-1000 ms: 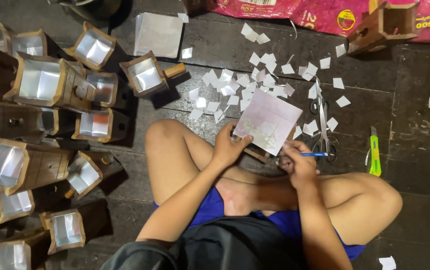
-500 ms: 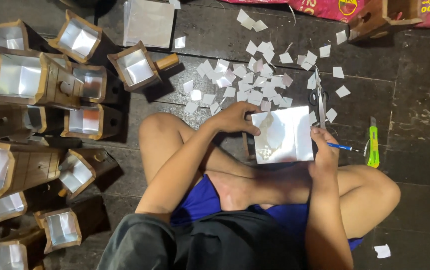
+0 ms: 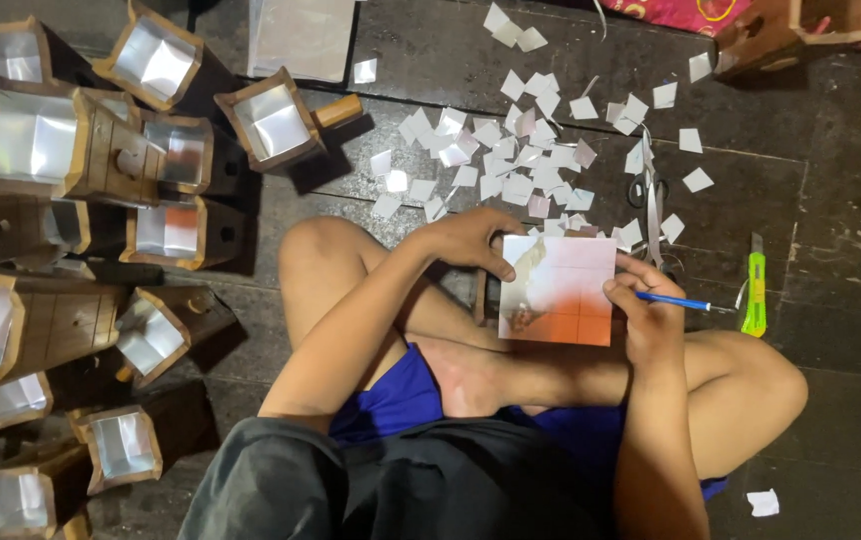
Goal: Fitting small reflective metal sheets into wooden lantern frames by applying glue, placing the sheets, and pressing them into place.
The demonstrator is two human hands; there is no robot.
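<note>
A shiny square sheet [image 3: 558,290], ruled into a grid, rests over the person's crossed legs; marking it out seems the step in hand, and a further line calls for a steady sheet. The left hand [image 3: 471,240] pinches its corner at ten o'clock. At three o'clock the right hand [image 3: 648,318] grips a blue pen [image 3: 673,301]. Cut paper squares [image 3: 521,160] lie scattered at twelve o'clock.

scissors [image 3: 651,190] half under paper strip

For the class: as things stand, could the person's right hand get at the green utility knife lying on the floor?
Probably yes: the green utility knife lies just beyond the right hand, nothing between, though that hand holds a blue pen.
</note>
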